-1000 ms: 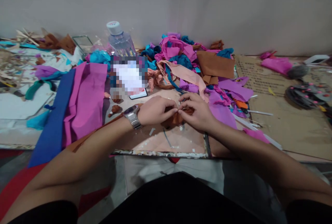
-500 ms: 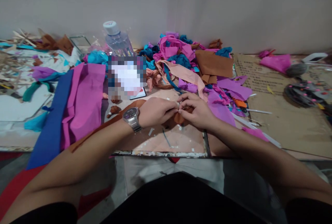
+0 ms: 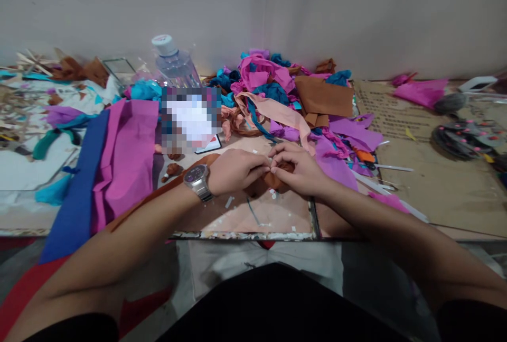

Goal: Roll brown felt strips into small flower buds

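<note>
In the middle of the table, my left hand [image 3: 240,170] and my right hand [image 3: 299,172] meet, with their fingertips pinched together. Between them is a small piece of brown crepe paper [image 3: 277,181], gathered and partly hidden by the fingers. A silver watch sits on my left wrist. Beneath my left forearm runs a long brown paper strip [image 3: 158,194]. Small crumpled brown paper pieces [image 3: 173,171] lie to the left of my left hand. White scraps [image 3: 228,202] are scattered on the tabletop just below the hands.
A phone [image 3: 209,144], partly blurred out, lies beyond my left hand, with a clear bottle [image 3: 176,70] behind it. Heaped coloured paper [image 3: 273,93] fills the back. Pink [image 3: 130,157] and blue sheets [image 3: 77,183] overhang the left front edge. A dark pincushion-like disc [image 3: 461,141] rests on cardboard [image 3: 396,173].
The view has shifted slightly, so things on the table appear a little further left. Both hands keep their pinch on the brown crepe paper, with barely any finger movement.
</note>
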{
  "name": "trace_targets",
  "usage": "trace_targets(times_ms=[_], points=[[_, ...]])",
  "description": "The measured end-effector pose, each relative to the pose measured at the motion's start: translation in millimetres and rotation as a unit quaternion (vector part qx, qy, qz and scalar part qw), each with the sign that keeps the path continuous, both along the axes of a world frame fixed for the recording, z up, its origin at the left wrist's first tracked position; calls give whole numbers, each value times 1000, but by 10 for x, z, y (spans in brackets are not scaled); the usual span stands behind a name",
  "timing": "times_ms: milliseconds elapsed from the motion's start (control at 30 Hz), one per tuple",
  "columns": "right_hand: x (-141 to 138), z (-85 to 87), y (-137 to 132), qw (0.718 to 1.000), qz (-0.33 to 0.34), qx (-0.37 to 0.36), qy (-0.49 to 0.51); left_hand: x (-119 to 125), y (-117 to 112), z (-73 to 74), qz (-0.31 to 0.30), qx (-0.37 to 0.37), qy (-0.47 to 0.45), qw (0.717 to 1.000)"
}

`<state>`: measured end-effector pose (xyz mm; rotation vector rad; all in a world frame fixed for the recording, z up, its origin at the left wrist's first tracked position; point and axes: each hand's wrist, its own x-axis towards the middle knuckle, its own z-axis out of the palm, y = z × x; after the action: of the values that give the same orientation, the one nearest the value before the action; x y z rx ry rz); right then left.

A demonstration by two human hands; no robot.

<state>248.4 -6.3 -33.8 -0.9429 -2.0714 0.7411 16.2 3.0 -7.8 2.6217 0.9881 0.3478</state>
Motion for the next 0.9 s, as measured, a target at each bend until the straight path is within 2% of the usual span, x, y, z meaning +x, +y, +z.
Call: trace_targets(times_ms=[133, 367, 567, 800, 900], points=[[20, 16, -8, 998, -7, 46, -31, -10, 11, -1, -2, -18, -16, 1000], [7, -11, 18, 1000, -2, 15, 11, -12, 14, 80, -16, -81, -57, 995], [13, -6, 25, 1000, 0, 27, 10, -53, 50, 132, -11, -95, -76, 993], [15, 11, 28, 1000, 2, 11, 16, -173, 186, 126, -21, -160, -63, 985], [20, 16, 26, 1000, 5, 7, 20, -233, 258, 126, -24, -164, -48, 985]])
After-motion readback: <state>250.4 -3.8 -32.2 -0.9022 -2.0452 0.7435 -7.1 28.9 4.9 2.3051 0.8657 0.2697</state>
